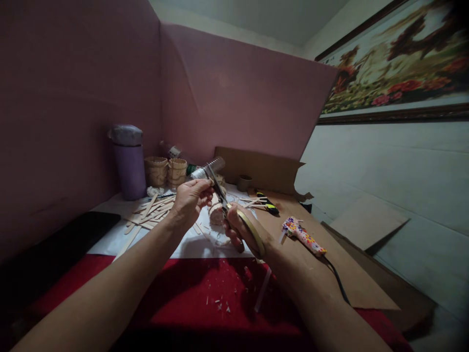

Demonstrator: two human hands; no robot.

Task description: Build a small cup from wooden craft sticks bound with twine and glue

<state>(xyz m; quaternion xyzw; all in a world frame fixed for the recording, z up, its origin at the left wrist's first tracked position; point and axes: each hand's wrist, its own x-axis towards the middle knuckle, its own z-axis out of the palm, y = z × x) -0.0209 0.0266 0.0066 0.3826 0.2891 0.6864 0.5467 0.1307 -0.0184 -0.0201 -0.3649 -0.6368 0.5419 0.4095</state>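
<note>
My right hand (238, 227) grips a pair of scissors (252, 229) by the gold-coloured handles. Their blades point up and away, slightly apart, close to the fingertips of my left hand (192, 198). The left thumb and fingers are pinched together beside the blades; what they hold is too small to make out. Behind and below the scissors, a small round light-coloured piece (216, 214) stands on the white sheet (186, 249), partly hidden by my hands. Flat wooden craft sticks (152, 215) lie in a loose pile left of my left hand.
A purple tumbler (129, 168), two stick-covered cups (177, 171) and a clear plastic bottle (208, 168) are at the back. To the right, a flowered glue gun (304, 235) with a cord and a black-yellow cutter (267, 203) lie on cardboard (340, 264). Scraps dot the red cloth (198, 293).
</note>
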